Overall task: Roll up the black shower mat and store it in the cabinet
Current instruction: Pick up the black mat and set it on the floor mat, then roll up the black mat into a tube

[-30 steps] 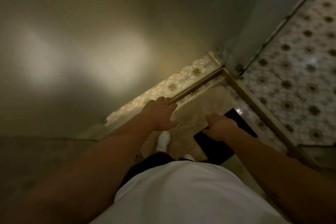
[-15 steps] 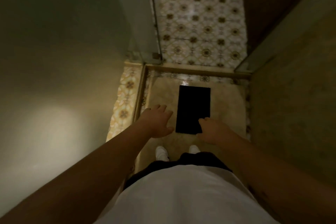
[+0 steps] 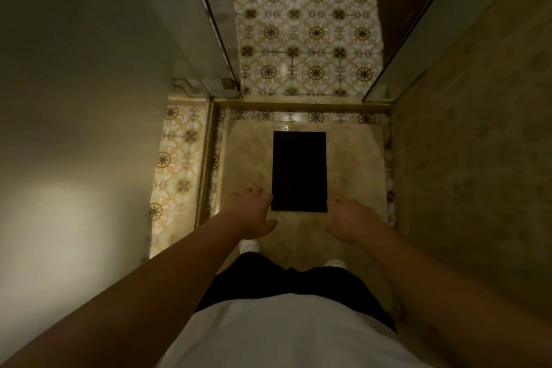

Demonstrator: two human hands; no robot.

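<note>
Mat (image 3: pixel 299 172) lay flat on the shower floor (image 3: pixel 248 158) at 12 o'clock from your feet, unrolled. Your left hand (image 3: pixel 254 212) and right hand (image 3: pixel 349 219) hovered at its near corners, fingers spread, holding nothing. Best to pinch the near edge evenly and roll tight away from you. No cabinet was visible.

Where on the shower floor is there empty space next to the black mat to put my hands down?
Bare beige floor lies between the black mat and the left patterned tile border, and a similar strip between the mat and the right wall. A thinner strip runs beyond the mat's far end. Nearest you it's crowded: left hand, right hand, shoes.
</note>
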